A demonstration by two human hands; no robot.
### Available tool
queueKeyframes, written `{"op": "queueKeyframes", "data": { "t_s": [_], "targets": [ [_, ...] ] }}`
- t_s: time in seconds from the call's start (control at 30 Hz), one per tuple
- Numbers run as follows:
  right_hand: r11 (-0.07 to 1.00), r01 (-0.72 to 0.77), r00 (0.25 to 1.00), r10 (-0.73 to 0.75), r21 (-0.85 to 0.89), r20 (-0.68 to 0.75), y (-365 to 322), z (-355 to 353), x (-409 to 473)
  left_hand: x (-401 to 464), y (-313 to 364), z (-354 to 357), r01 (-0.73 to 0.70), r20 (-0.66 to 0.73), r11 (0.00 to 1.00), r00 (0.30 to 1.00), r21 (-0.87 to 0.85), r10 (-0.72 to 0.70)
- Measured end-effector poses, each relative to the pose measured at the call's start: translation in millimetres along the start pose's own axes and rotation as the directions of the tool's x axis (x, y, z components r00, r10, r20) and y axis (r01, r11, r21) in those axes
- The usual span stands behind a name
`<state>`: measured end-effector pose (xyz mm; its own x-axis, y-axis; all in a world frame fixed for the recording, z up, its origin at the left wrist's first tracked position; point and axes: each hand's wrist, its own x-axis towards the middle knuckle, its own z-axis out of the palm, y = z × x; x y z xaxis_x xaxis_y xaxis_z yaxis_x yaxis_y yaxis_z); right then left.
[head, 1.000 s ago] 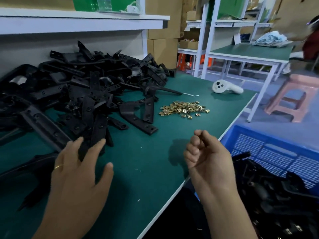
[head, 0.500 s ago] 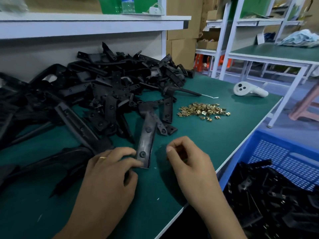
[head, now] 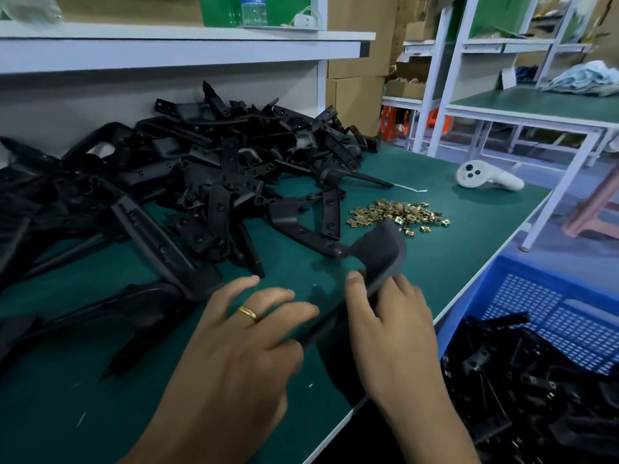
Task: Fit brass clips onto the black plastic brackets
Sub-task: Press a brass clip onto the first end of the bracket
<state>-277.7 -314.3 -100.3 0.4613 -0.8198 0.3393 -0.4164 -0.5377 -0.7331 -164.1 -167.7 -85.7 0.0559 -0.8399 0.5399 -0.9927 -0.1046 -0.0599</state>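
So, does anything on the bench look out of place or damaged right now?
Only the white handheld controller, lying at the green table's far end beyond the brass clips: it belongs to no bracket work. No damage shows.

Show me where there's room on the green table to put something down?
Bare green mat lies between the brass clips, the white controller and the table's right edge. More lies in the near-left corner, beside the left hand. The back and left are crowded with the pile of black brackets.
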Motion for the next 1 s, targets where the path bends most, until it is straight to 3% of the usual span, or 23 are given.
{"op": "queueKeyframes", "data": {
  "t_s": [0.1, 0.23, 0.37, 0.43, 0.57, 0.6, 0.73, 0.83, 0.93, 1.0],
  "targets": [
    [0.946, 0.05, 0.994, -0.015, -0.319, 0.112, 4.1, -0.8, -1.2, -2.1, -2.8, -3.7, 0.173, -0.016, 0.983, 0.985, -0.054, -0.174],
    [0.881, 0.143, 0.977, -0.052, -0.451, 0.206, -0.1, 4.4, -6.2, -2.5, 1.7, -1.5, 0.26, -0.021, 0.952, 0.964, -0.164, -0.266],
    [0.885, 0.174, 0.962, -0.059, -0.433, 0.266, -7.7, 11.8, -8.3, 1.9, 4.0, 8.8, 0.346, 0.053, 0.914, 0.938, -0.212, -0.343],
    [0.916, 0.15, 0.969, -0.061, -0.373, 0.239, -3.1, 10.7, -4.0, 1.4, -2.0, 14.2, 0.359, 0.075, 0.926, 0.933, -0.113, -0.353],
    [0.999, 0.003, 0.998, -0.002, -0.033, 0.057, 22.2, -2.2, 26.9, -5.1, -14.6, 10.1, 0.329, 0.146, 0.941, 0.93, 0.085, -0.338],
    [0.999, -0.019, 1.0, 0.019, -0.033, 0.003, 31.2, -5.6, 39.6, -6.0, -17.6, 8.9, 0.346, 0.169, 0.933, 0.918, 0.098, -0.358],
    [0.896, -0.092, 0.995, 0.074, -0.434, -0.059, 62.8, -13.1, 88.8, -7.0, -20.1, 12.4, 0.451, 0.389, 0.892, 0.825, -0.017, -0.41],
    [0.852, -0.029, 1.0, 0.031, -0.523, -0.005, 71.2, -8.9, 107.8, -9.0, -19.7, 17.9, 0.506, 0.436, 0.862, 0.781, -0.021, -0.447],
    [0.855, 0.042, 0.998, -0.01, -0.517, 0.064, 71.3, -6.3, 117.1, -7.5, -14.4, 15.9, 0.46, 0.374, 0.887, 0.82, 0.021, -0.434],
    [0.878, 0.054, 0.999, -0.049, -0.475, 0.023, 70.1, -5.8, 115.1, -6.0, -6.8, 14.0, 0.409, 0.325, 0.912, 0.869, -0.045, -0.373]
  ]
}}
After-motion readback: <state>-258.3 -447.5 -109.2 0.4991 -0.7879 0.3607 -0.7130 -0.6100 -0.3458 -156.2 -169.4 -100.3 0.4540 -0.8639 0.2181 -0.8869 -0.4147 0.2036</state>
